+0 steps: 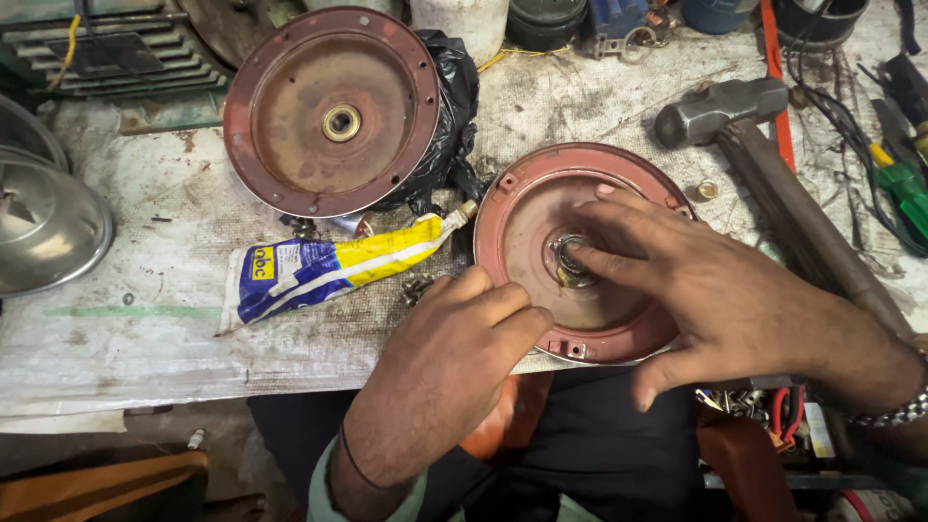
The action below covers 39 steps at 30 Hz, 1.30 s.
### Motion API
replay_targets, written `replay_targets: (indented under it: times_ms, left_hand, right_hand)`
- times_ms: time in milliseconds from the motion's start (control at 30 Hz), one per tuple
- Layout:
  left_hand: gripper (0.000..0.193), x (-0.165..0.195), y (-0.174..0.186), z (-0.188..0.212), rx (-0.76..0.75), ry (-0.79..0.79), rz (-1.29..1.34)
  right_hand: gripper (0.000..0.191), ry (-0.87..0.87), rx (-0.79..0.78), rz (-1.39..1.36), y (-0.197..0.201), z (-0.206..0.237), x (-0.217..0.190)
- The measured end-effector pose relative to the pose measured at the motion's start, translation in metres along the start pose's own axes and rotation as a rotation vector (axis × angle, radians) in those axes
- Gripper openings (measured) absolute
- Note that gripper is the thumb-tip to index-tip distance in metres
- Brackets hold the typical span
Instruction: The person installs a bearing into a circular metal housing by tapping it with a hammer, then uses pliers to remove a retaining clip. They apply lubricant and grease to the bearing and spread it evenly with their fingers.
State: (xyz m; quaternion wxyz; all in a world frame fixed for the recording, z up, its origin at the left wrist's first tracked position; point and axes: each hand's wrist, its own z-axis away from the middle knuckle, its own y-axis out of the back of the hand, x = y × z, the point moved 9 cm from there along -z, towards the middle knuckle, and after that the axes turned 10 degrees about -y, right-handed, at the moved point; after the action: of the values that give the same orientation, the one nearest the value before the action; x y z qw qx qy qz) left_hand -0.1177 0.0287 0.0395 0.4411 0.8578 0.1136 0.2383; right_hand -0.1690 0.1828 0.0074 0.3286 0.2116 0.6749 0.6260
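Metal bearing (570, 257) under right hand (715, 290) fingertips, at red cover (522, 217) centre.

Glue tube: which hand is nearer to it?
Left. The left hand rests on the near rim of the red cover, just right of the glue tube. The right hand is farther right, fingertips on the cover's centre bearing.

Repair workshop, cluttered bench. Grimy white woven sheet covering the worktop (145, 338), stained and gritty. Heavy steel-headed hammer with dark wooden handle (773, 164), green-handled screwdriver (904, 188), tangled black cables (822, 77). Two round reddish-brown metal motor covers (329, 106) (527, 208), squeezed blue-and-yellow tube of grease or sealant (329, 266), loose small screws (418, 285), shiny steel dome covers (43, 217) at left edge.
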Motion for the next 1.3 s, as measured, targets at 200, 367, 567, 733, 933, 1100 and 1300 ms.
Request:
replay_targets:
  times_ms: [200,367,567,733,933,1100,1300]
  left_hand:
    - [0.031,0.000,0.000,0.000,-0.007,0.003,-0.001]
    - [0.031,0.000,0.002,0.001,0.015,0.003,0.016]
    - [0.029,0.000,0.001,0.000,0.012,-0.001,0.006]
    - [0.028,0.001,0.002,0.000,0.015,0.003,0.008]
    - [0.031,0.001,0.001,0.000,0.013,-0.004,0.017]
    - [0.031,0.000,0.001,0.000,0.004,0.009,0.019]
    - [0.032,0.000,0.004,0.001,0.030,0.002,0.028]
  right_hand:
    - [0.125,0.018,-0.025,0.045,0.002,-0.017,-0.011]
    - [0.113,0.080,-0.002,-0.073,0.007,-0.011,-0.009]
    - [0.106,0.114,0.051,-0.282,0.011,0.001,0.010]
    - [0.121,0.035,0.022,-0.304,0.010,0.001,0.017]
    - [0.122,0.090,0.040,-0.187,0.011,-0.001,0.001]
    - [0.121,0.074,0.033,-0.190,0.011,0.001,0.000]
    - [0.120,0.058,0.036,-0.124,0.009,0.005,-0.001]
